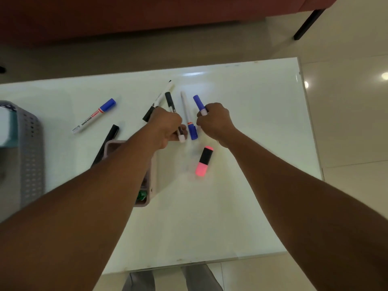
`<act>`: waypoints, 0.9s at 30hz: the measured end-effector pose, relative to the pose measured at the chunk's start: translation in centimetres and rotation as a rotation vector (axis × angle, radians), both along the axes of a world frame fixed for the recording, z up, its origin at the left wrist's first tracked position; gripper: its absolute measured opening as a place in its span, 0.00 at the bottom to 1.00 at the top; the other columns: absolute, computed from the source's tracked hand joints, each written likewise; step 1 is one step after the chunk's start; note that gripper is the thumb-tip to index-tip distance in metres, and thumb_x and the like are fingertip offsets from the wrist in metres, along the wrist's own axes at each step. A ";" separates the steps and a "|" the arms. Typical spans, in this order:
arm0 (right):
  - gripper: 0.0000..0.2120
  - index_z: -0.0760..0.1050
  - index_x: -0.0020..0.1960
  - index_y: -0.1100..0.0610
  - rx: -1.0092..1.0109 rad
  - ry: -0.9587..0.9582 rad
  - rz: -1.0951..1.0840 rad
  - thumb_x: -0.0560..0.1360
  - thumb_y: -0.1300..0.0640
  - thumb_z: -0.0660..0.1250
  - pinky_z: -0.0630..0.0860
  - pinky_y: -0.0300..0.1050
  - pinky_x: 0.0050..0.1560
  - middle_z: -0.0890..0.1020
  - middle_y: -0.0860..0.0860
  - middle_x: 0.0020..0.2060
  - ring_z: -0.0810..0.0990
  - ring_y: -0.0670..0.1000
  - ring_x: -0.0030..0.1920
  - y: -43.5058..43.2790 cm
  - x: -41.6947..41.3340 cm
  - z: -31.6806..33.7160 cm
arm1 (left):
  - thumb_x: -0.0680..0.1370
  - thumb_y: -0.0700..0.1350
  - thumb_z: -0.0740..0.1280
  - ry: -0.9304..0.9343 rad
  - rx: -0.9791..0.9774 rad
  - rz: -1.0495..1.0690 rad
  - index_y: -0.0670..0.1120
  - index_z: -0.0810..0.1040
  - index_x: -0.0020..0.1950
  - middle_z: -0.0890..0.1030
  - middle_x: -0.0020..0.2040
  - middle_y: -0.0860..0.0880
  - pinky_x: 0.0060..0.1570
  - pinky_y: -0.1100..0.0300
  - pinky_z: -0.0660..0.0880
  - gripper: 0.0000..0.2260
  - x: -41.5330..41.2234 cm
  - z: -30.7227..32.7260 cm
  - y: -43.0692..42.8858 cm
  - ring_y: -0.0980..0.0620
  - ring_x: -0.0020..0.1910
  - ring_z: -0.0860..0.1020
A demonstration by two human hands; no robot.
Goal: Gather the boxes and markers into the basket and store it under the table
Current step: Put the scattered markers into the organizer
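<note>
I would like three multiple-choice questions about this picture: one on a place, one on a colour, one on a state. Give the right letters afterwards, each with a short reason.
1. Where is the grey basket?
A. at the left edge of the table
B. at the right edge of the table
C. on the floor under the table

2. Which colours has the short highlighter that lies near the right hand?
A. green and white
B. pink and black
C. all blue

3. What is the left hand doing?
A. lying flat and open on the table
B. closed around a black-capped marker
C. holding the basket

Answers:
1 A: the basket stands on the white table at its left edge.
2 B: its body is pink with a black band.
3 B: the fingers wrap the black-capped marker; the right hand grips a blue-capped marker.
</note>
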State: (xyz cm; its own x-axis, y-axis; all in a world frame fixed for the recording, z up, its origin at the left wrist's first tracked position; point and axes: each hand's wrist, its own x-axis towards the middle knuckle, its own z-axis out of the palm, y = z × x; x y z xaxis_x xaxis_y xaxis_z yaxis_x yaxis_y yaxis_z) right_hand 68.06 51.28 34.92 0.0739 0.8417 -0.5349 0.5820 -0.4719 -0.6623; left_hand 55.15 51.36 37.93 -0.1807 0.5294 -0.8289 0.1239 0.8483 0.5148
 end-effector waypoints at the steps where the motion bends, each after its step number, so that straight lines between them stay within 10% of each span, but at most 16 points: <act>1: 0.09 0.73 0.42 0.62 -0.011 -0.070 0.054 0.72 0.57 0.70 0.69 0.41 0.31 0.75 0.54 0.34 0.74 0.50 0.34 -0.1 -0.5 -0.2 | 0.80 0.34 0.60 -0.044 -0.009 0.026 0.36 0.71 0.59 0.81 0.52 0.37 0.45 0.44 0.82 0.09 0.0 -0.2 -0.2 0.42 0.44 0.82; 6: 0.10 0.73 0.45 0.57 -0.012 -0.348 0.236 0.70 0.55 0.72 0.68 0.44 0.35 0.77 0.54 0.42 0.76 0.54 0.38 -0.6 -1.2 -0.4 | 0.80 0.34 0.59 -0.161 -0.042 0.141 0.37 0.73 0.54 0.80 0.54 0.35 0.42 0.45 0.82 0.06 0.0 -0.4 -1.4 0.41 0.43 0.81; 14: 0.12 0.79 0.57 0.55 0.269 -0.547 0.672 0.75 0.64 0.66 0.74 0.48 0.45 0.78 0.54 0.53 0.77 0.57 0.50 1.2 3.9 1.4 | 0.74 0.37 0.61 0.390 0.254 -0.071 0.38 0.75 0.55 0.79 0.46 0.45 0.38 0.54 0.80 0.11 -0.7 -0.3 -0.6 0.44 0.42 0.81; 21: 0.06 0.73 0.46 0.62 0.112 -0.139 -0.350 0.76 0.60 0.59 0.69 0.47 0.36 0.77 0.55 0.41 0.75 0.56 0.38 -3.0 3.6 1.0 | 0.77 0.39 0.60 0.472 0.370 -0.579 0.40 0.70 0.47 0.74 0.44 0.43 0.28 0.60 0.62 0.02 1.8 -0.7 -1.1 0.46 0.40 0.71; 27: 0.07 0.76 0.49 0.62 -0.010 -0.042 -0.526 0.75 0.58 0.67 0.82 0.53 0.45 0.83 0.58 0.44 0.84 0.57 0.41 -3.8 2.6 -1.0 | 0.75 0.37 0.61 0.426 0.264 -0.588 0.42 0.65 0.37 0.69 0.35 0.47 0.28 0.61 0.62 0.09 2.8 -0.8 -1.8 0.49 0.31 0.68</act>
State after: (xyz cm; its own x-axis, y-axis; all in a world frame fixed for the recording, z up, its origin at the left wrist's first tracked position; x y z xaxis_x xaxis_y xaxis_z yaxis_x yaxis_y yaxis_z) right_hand 70.70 47.50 33.88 0.5060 0.6801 -0.5305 0.2908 -0.7136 -0.6374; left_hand 57.94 49.54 37.15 -0.0833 0.8077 -0.5837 0.7490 0.4371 0.4980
